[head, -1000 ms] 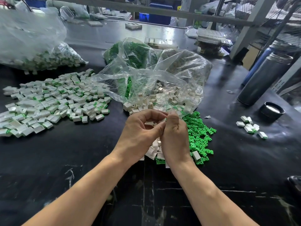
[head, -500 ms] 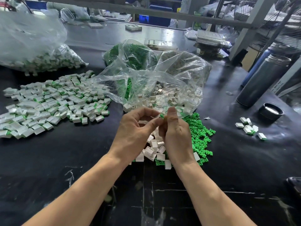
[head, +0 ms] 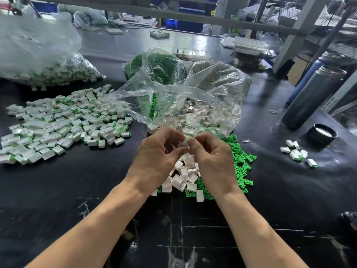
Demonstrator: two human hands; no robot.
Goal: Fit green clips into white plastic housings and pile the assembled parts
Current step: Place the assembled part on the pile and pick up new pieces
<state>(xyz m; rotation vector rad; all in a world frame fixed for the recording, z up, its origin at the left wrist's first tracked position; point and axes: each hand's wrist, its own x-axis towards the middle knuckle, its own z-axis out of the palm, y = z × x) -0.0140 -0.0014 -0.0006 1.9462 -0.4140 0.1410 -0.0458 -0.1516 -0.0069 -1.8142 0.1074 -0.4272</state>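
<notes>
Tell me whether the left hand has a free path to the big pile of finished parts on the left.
Probably yes. Only bare black tabletop lies between the left hand and the pile of finished parts. But its fingers are pinching a white housing with the right hand.

Even, cool indoor light, sharp in the middle and warped at the edges.

Glare streaks the black tabletop [head: 193, 41] toward twelve o'clock and whitens the clear plastic bag [head: 34, 45] at ten o'clock. Shadows stay soft under the forearms. Shelf posts [head: 301, 26] bow toward two o'clock; the fingertips blur slightly at the centre.
</notes>
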